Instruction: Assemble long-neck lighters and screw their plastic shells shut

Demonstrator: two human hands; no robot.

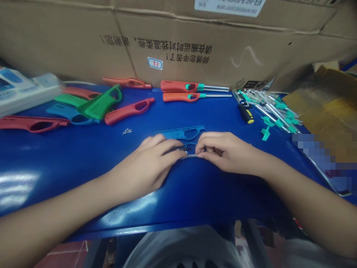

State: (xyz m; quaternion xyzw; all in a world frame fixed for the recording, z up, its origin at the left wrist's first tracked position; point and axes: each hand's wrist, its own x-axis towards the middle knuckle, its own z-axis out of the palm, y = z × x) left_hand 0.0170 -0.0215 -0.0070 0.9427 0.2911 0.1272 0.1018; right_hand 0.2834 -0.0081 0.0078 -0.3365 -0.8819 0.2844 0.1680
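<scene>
At the far left edge of the blue worktop (83, 156) lie white boxes (25, 93), and just in front of them a red handle shell (30, 123) lies flat on its side. Next comes a loose heap of handle shells (95, 106) in green, blue and red, leaning on one another, apparently piled there as stock within arm's reach. A tiny pale scrap (127, 131) lies alone on the bare surface. The person's left hand (147, 167) rests palm down on the worktop, its fingers (170, 149) drawn together on the dark end of a thin metal part (191, 156), likely to pin that end low and steady. Just behind it a blue shell half (181, 133) lies open side up, close at hand. The right hand (225, 150) meets the left from the other side, thumb and forefinger pinched shut on the other end of the same part, so the piece sits between both hands near the middle of the worktop. Further back, two orange lighters (192, 92) lie parallel against a large cardboard box (178, 37), seemingly set apart from the loose pieces. To the right lie a black screwdriver (247, 113) and a heap of metal tubes with teal fittings (272, 109), then brown packaging (320, 104)
</scene>
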